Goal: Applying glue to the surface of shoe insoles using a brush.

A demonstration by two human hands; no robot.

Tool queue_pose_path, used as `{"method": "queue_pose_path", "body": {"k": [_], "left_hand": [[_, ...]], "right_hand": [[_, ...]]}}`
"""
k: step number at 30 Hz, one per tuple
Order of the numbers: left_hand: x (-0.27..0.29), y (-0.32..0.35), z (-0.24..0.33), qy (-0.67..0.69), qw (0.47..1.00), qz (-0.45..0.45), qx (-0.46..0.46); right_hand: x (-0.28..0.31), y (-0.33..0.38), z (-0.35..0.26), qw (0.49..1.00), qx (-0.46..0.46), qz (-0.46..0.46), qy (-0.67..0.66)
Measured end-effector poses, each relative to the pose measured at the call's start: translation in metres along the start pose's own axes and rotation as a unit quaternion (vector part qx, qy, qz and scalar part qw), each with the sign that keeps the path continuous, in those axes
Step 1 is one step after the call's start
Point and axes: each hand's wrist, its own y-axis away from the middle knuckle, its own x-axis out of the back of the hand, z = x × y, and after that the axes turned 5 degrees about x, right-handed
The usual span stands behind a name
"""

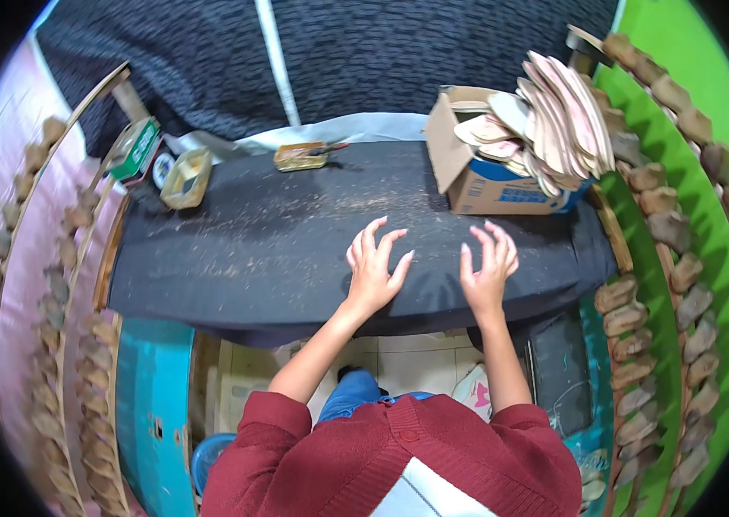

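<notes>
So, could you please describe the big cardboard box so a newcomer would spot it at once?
Find the black-covered table, then its back right corner, beyond the right hand. The brown-and-blue box there stands open; unlike the smaller green box at the left, it overflows with pale sole-shaped pieces.

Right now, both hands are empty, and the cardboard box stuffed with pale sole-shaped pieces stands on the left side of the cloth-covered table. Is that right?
Not quite: the head view shows the cardboard box on the right side of the cloth-covered table. The pale sole-shaped pieces do fill it, and the left hand and right hand are empty.
</notes>
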Motion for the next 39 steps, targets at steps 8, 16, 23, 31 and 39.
{"method": "queue_pose_path", "body": {"k": [8, 16, 23, 31, 39], "left_hand": [[-0.038, -0.088, 0.049, 0.107, 0.983, -0.056, -0.141], [-0.085, -0.165, 0.133, 0.155, 0.938, -0.049, -0.305], [-0.106, -0.185, 0.163, 0.150, 0.943, -0.081, -0.285], [-0.112, -0.188, 0.165, 0.156, 0.942, -0.088, -0.285], [-0.109, -0.191, 0.158, 0.149, 0.940, -0.091, -0.292]], "right_hand": [[0.054, -0.091, 0.082, 0.971, -0.024, 0.212, 0.112], [0.078, -0.151, 0.213, 0.942, -0.165, 0.249, -0.150], [0.061, -0.167, 0.218, 0.924, -0.225, 0.188, -0.245], [0.061, -0.173, 0.220, 0.955, -0.192, 0.222, -0.040], [0.062, -0.177, 0.193, 0.930, -0.188, 0.313, 0.039]]}}
